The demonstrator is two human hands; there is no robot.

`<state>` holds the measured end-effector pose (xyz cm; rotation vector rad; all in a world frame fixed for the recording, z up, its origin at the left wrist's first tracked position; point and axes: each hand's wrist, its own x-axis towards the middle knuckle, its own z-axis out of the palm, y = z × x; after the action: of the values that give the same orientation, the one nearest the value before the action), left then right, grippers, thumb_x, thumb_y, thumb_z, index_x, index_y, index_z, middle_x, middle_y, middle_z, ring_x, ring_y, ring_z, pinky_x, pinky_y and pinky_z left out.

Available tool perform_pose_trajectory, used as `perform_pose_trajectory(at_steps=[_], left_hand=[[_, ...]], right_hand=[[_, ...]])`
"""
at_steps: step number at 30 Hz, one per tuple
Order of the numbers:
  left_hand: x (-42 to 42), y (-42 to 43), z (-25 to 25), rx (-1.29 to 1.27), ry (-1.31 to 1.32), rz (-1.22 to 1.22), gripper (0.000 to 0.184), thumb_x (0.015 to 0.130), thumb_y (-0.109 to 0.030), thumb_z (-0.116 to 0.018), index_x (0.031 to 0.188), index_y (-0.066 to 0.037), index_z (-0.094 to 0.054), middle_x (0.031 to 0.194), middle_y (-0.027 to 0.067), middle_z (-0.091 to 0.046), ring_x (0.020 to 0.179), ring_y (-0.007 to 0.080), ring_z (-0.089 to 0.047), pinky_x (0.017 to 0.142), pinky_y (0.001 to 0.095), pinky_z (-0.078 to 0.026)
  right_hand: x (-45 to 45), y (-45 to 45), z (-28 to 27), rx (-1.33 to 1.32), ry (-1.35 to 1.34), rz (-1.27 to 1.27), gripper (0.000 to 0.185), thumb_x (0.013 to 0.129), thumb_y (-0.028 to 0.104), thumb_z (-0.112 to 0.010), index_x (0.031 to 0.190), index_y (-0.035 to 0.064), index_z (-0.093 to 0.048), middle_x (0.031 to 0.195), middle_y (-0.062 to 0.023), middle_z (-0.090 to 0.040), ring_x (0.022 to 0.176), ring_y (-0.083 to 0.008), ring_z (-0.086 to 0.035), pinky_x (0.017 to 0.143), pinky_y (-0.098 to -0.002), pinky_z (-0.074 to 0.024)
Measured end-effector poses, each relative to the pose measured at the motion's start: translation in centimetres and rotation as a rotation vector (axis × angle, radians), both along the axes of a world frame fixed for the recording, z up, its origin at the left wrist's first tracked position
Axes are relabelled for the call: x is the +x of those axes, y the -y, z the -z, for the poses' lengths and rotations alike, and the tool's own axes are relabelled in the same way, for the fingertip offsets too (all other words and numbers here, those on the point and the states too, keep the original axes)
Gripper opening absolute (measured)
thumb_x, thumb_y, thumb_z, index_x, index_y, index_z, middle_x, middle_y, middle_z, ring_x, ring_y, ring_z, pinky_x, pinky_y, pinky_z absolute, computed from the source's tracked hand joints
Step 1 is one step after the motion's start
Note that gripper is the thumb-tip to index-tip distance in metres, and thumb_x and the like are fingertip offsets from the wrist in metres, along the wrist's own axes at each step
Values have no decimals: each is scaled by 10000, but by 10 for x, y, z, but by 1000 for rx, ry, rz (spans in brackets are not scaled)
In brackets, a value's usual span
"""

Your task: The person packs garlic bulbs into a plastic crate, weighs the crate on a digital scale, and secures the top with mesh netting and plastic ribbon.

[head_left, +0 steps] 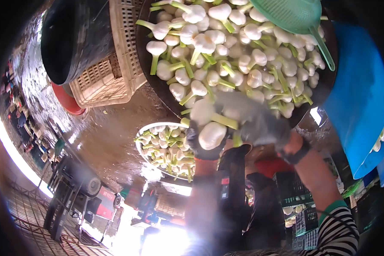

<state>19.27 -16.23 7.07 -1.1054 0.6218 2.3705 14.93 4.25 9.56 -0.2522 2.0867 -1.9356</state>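
Observation:
Dark-gloved, my left hand [195, 143] is closed around garlic bulbs [212, 135] with short green stems, at the near edge of the large round basin. My right hand [264, 127], in a grey glove, is beside these bulbs, its fingers reaching left over them. Motion smears those fingers, so what they grip is unclear. Behind both hands, the large dark basin [151, 91] is heaped with white garlic bulbs [202, 43] with trimmed green stems. A green plastic strainer [292, 15] lies on the heap at the upper right.
A smaller basin [141, 152] full of garlic stands below the large one. Left are beige plastic crates [126, 51], a dark barrel [59, 42] and wet floor [115, 128]. A blue sheet [358, 98] hangs at right; dark crates [305, 222] are stacked lower right.

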Motion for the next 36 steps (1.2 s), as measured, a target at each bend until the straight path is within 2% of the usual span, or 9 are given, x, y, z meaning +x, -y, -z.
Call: perform_pose_trajectory(at_steps=[2,4,6,7,17,25,30,31,36], left_hand=[[-17,-20,-20,-143,-70,-85,484,823,-313,-549,1200,-16,-485,1109,173,-552,1007,319,-554,857,412,-461],[-44,-20,-36,-1200,-802,791,282,736,-177,-643,943,6,-585,894,134,-576,825,295,-560,712,385,-456],[-14,21,-16,-1207,-746,1003,308,734,-188,-660,978,-11,-594,963,115,-595,861,248,-571,741,335,-455],[-15,30,-22,-1066,-714,845,281,732,-170,-661,952,-15,-584,921,105,-579,809,241,-558,714,335,-452],[-8,77,-48,-403,-302,170,260,737,-177,-645,926,-37,-536,934,99,-538,772,234,-530,734,357,-439],[-21,51,-34,-280,-282,190,290,747,-220,-626,951,-52,-508,1033,113,-528,839,240,-528,808,380,-431],[-16,4,-27,-23,-79,59,368,778,-320,-564,1017,-50,-492,1094,132,-523,950,270,-512,896,417,-393],[-15,-10,-34,-65,25,27,436,798,-375,-522,1080,-43,-491,1124,146,-522,1020,295,-502,943,439,-368],[29,-31,8,83,110,140,697,816,-371,-510,1382,-28,-292,1325,176,-423,1202,323,-428,1011,453,-346]], right_hand=[[7,15,-23,33,67,-22,652,725,154,-693,1313,79,-422,1324,-184,-424,1235,-300,-406,1030,-407,-310],[3,16,-30,0,76,-129,689,726,174,-688,1338,77,-387,1366,-195,-376,1273,-330,-363,1052,-424,-281],[-10,12,-28,-105,23,-326,700,735,193,-680,1348,67,-366,1377,-192,-361,1268,-347,-365,1044,-428,-293],[-20,14,-21,-447,287,-326,624,783,192,-635,1332,41,-380,1333,-198,-415,1235,-359,-401,1029,-410,-320],[-139,171,89,1128,-53,-182,358,795,204,-548,1098,15,-535,855,-88,-650,764,-260,-624,630,-391,-440],[-116,91,67,571,106,-159,584,843,315,-575,1322,59,-361,812,-201,-620,738,-370,-601,667,-437,-470],[-4,-39,6,336,238,395,484,843,179,-610,1273,35,-439,972,-142,-610,831,-303,-614,680,-339,-502],[24,-76,15,985,-228,260,504,862,181,-591,1290,0,-397,1003,-173,-606,841,-292,-620,670,-357,-511],[90,-183,84,1560,515,205,302,867,209,-544,1085,5,-498,834,-149,-641,689,-319,-622,638,-389,-508]])
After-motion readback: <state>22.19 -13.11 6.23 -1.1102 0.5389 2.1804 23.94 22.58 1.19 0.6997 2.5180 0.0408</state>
